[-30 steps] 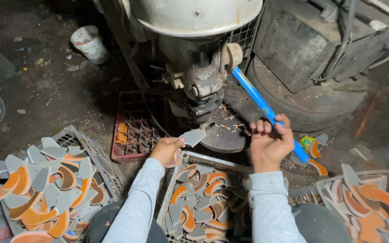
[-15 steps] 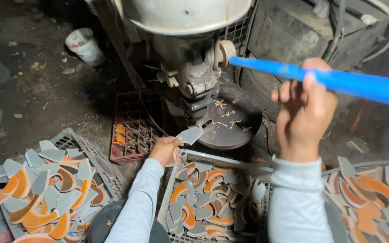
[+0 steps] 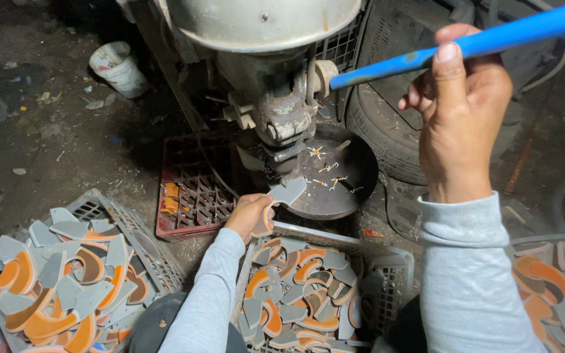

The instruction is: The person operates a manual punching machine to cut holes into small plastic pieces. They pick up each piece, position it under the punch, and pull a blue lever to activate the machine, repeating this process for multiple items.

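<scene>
Blue lever: my right hand (image 3: 460, 111) is clamped round the blue lever (image 3: 465, 44) of the press (image 3: 276, 98); half a second ago the lever sat at about this height, a second ago it was low by the round plate.
Meaning of change: lever raised, so I judge the press head lifted off the plate and the gap under it open.
Left grip: my left hand (image 3: 248, 214) pinches a grey and orange sole piece (image 3: 285, 195), fingers closed on its near end.
Piece position: its far end rests at the near edge of the round plate (image 3: 335, 176), just below the press head.
Edges: grey crate (image 3: 325, 287) of cut pieces lies directly under my left wrist; red crate (image 3: 194, 189) just beside it.
Open room: bare plate surface to the right of the piece; the tyre (image 3: 387, 140) bounds the far side.
</scene>
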